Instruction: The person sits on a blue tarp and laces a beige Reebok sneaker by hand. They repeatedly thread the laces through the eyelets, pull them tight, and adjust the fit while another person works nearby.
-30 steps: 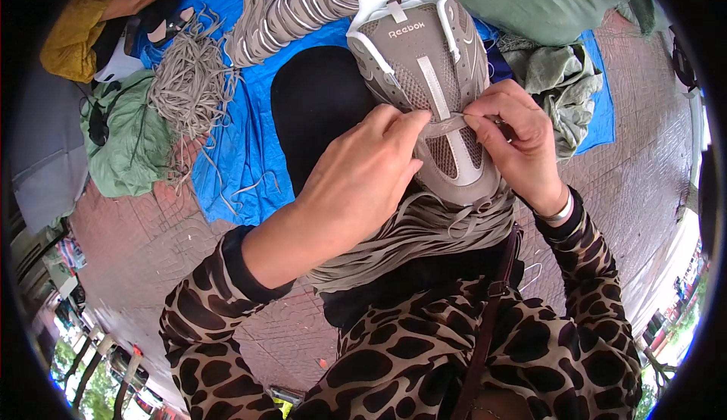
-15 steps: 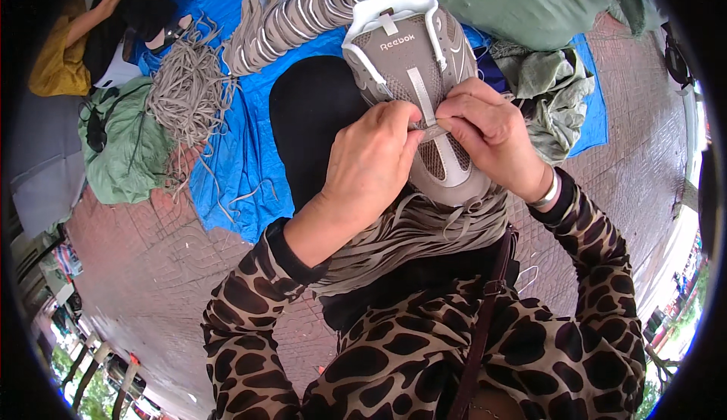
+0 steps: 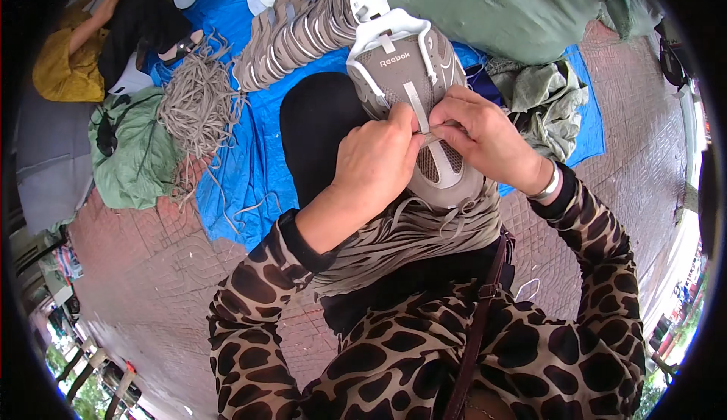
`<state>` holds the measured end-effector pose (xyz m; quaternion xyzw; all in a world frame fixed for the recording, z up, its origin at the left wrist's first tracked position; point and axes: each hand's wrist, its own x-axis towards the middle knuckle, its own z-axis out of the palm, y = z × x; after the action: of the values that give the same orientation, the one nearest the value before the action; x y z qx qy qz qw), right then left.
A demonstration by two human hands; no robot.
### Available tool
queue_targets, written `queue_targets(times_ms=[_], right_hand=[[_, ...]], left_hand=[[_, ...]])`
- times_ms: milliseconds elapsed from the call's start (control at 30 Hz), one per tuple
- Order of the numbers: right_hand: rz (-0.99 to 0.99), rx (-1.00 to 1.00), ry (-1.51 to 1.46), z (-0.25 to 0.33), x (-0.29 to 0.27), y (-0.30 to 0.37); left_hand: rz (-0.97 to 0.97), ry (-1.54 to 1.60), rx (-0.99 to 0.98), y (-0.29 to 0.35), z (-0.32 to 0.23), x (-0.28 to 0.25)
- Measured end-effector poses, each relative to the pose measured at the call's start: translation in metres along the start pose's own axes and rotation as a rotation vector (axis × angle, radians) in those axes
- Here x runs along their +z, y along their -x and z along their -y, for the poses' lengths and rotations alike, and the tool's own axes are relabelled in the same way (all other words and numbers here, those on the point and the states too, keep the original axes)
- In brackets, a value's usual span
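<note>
A taupe sneaker upper (image 3: 450, 191) with white trim rests on my lap, its toe pointing toward me. My left hand (image 3: 376, 156) closes in a pinch at the left side of its lacing area. From the other side my right hand (image 3: 488, 134) pinches too, the two sets of fingertips almost meeting. A flat taupe shoelace (image 3: 429, 139) runs across the upper just above the toe, held between them. The fingers partly hide the lace ends and eyelets. Below the toe, a thick bundle of taupe laces (image 3: 409, 242) lies across my thighs.
Ahead, a row of stacked matching uppers (image 3: 299, 37) lies on a blue tarp (image 3: 246, 151). To the left are a tangled lace heap (image 3: 198, 106) and a green bag (image 3: 129, 151). A large green sack (image 3: 492, 11) and crumpled cloth (image 3: 547, 109) are on the right. Another person's arm (image 3: 100, 12) shows far left.
The view has shifted slightly, so the surroundings sit lower in the picture. Both hands stay pinched at the lace, with only small finger movements.
</note>
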<state>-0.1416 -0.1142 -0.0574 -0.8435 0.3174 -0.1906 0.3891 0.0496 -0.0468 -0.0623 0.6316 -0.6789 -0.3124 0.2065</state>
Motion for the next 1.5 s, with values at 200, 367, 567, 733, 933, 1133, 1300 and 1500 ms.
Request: queue_targets(times_ms=[200,367,567,733,933,1133,1300,1500], right_hand=[[-0.017,0.370,-0.223,-0.020,-0.045,0.017],[-0.209,0.131,0.098,-0.044,-0.060,0.051],[-0.399,0.411,0.143,-0.050,-0.073,0.059],[-0.638,0.355,-1.502,-0.066,-0.077,0.067],[-0.745,0.265,-1.379,-0.187,-0.163,0.140],[-1.107,0.447,-0.918,-0.284,-0.339,0.296],[-1.498,0.728,-0.570,-0.215,-0.437,0.440],[-0.505,1.568,1.304,-0.139,-0.442,0.555]], left_hand=[[0.025,-0.138,0.094,0.003,0.002,-0.019],[0.009,-0.064,0.098,0.010,-0.007,-0.015],[-0.018,0.003,0.080,0.013,0.008,-0.021],[-0.234,0.382,-0.280,0.094,0.112,-0.084],[-0.997,0.514,-0.706,0.276,0.306,-0.213],[0.633,-1.398,-1.214,0.476,0.373,-0.295],[-0.711,-0.537,-2.151,0.545,0.315,-0.330],[-0.251,-0.965,-1.767,0.572,0.302,-0.318]])
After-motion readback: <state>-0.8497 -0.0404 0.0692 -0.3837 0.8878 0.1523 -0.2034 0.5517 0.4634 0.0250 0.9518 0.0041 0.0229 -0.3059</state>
